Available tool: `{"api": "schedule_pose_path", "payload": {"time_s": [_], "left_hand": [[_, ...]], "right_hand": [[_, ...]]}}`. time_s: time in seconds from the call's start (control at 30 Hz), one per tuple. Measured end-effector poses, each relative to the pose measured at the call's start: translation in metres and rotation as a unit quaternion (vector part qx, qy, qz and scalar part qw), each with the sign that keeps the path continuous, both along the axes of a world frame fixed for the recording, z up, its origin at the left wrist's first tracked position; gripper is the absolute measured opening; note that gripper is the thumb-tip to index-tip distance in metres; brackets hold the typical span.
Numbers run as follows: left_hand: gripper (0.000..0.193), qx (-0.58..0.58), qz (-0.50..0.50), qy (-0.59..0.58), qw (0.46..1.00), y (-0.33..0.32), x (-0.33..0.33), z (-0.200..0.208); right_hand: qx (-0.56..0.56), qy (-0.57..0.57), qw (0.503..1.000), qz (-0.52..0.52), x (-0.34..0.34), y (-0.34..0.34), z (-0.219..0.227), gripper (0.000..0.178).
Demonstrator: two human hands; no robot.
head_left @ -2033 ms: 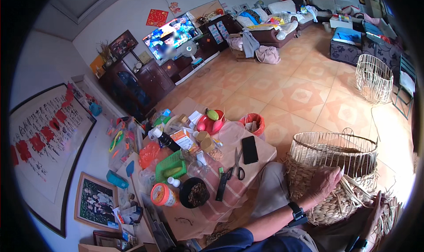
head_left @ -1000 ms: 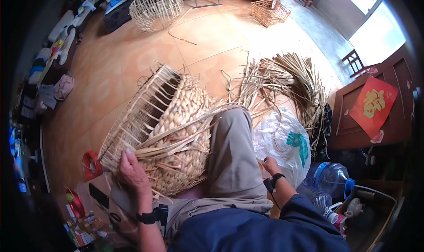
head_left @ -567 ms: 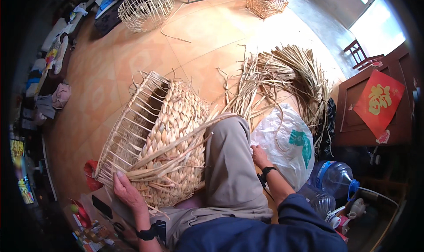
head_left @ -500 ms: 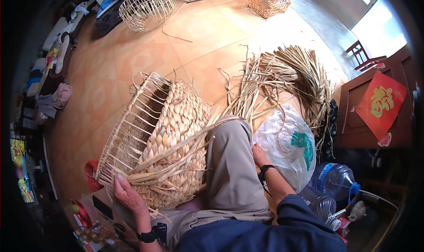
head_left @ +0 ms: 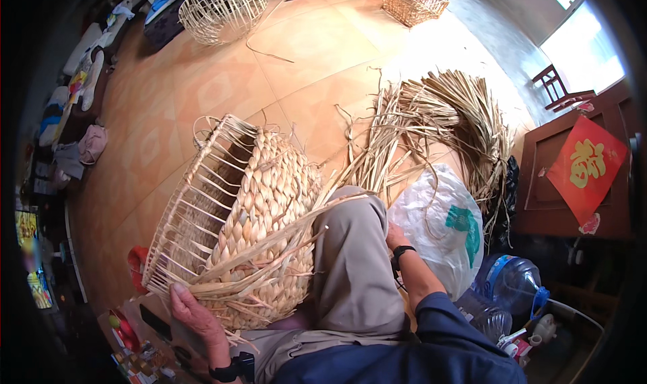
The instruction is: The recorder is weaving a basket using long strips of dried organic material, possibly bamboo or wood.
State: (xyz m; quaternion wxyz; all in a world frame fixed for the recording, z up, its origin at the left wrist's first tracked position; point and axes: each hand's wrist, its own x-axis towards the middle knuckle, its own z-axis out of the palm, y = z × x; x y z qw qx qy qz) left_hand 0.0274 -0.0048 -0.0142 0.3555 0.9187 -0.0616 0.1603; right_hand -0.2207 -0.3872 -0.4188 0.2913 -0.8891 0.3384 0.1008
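A partly woven basket point(head_left: 259, 212) rests tilted against my lap. Thick braided straw covers its right side, while bare ribs of the frame point(head_left: 192, 209) show on the left. Loose dry straw strands point(head_left: 253, 249) run across the weave from the lower left edge toward my knee. My left hand point(head_left: 197, 316) grips the basket at that lower edge, thumb pressed by the strand ends, other fingers partly hidden. Beyond my right knee is my right hand point(head_left: 397, 238), next to a white plastic bag point(head_left: 431, 232) with a green print. The knee hides its fingers.
A large heap of dry straw point(head_left: 465, 114) lies on the tiled floor ahead. Farther off stand a bare basket frame point(head_left: 222, 13) and a brown wicker basket point(head_left: 412, 5). Large plastic bottles point(head_left: 512, 279) are at the right, below a dark red door point(head_left: 539, 155).
The view has shifted slightly. My left hand stays at the basket's lower edge and my right hand stays beside the bag; the basket has barely moved.
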Motion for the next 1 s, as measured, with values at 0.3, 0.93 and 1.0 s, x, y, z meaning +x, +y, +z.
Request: {"api": "schedule_pose_path", "payload": {"time_s": [0.3, 0.93, 1.0], "left_hand": [[0.049, 0.035, 0.018, 0.040, 0.998, 0.014, 0.005, -0.003], [0.029, -0.048, -0.080, 0.042, 0.995, -0.003, -0.007, 0.027], [0.028, -0.091, -0.107, 0.031, 0.990, 0.000, -0.007, 0.033]], "right_hand": [[-0.067, -0.217, 0.958, -0.176, 0.013, 0.007, 0.069, 0.008], [0.271, -0.602, 0.736, -0.151, 0.065, -0.009, 0.446, 0.022], [0.273, -0.561, 0.777, -0.083, 0.093, 0.031, 0.465, 0.017]]}}
